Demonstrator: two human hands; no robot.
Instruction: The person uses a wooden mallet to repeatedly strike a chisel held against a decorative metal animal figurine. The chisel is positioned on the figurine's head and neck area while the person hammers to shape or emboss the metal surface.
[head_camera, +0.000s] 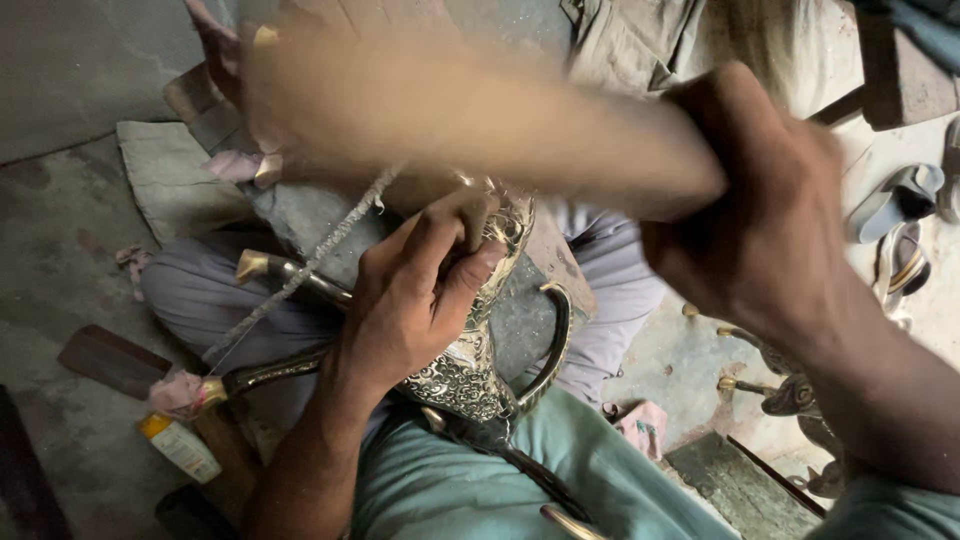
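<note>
**Blurred wooden handle swung over an embossed brass vessel**

Nearest us, our right hand (770, 230) has its fingers (745, 130) wrapped tight round a blurred wooden handle (480, 110). Below that handle, our left hand (415, 295) presses its curled fingers (455, 235) together against the embossed metal vessel (465, 370) resting on our lap. Left of the vessel, a small bottle (180, 447) lies on the floor (60, 250); sandals (900, 200) lie to its right.

Stained concrete floor (60, 250), dim light

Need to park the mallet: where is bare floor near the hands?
Bare floor lies far left, between the cushion and the dark wooden paddle. The lap around the embossed metal vessel is crowded; sandals and metal pieces fill the right.
</note>
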